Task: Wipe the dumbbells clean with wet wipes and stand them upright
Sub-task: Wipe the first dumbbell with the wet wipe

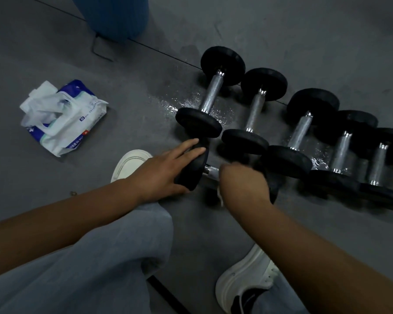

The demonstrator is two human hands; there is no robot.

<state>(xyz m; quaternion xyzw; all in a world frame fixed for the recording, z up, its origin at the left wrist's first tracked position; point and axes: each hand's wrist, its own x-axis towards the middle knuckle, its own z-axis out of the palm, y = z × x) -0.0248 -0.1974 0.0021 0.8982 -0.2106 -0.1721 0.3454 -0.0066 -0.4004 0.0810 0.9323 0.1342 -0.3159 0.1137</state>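
Note:
A black dumbbell (194, 168) with a chrome handle lies on the grey floor in front of me. My left hand (166, 168) rests with straight fingers on its left head. My right hand (243, 182) grips the handle, with a bit of white wet wipe (220, 196) showing under the fist. Its right head is mostly hidden behind that hand. Several more dumbbells (254, 109) lie side by side in a row running to the right. A blue and white pack of wet wipes (64, 118) lies open at the left, with wipes sticking out.
Wet patches (184, 103) shine on the floor around the row. A blue ribbed object (116, 14) stands at the top left. My white shoes (129, 164) and grey trouser legs (100, 257) fill the near floor.

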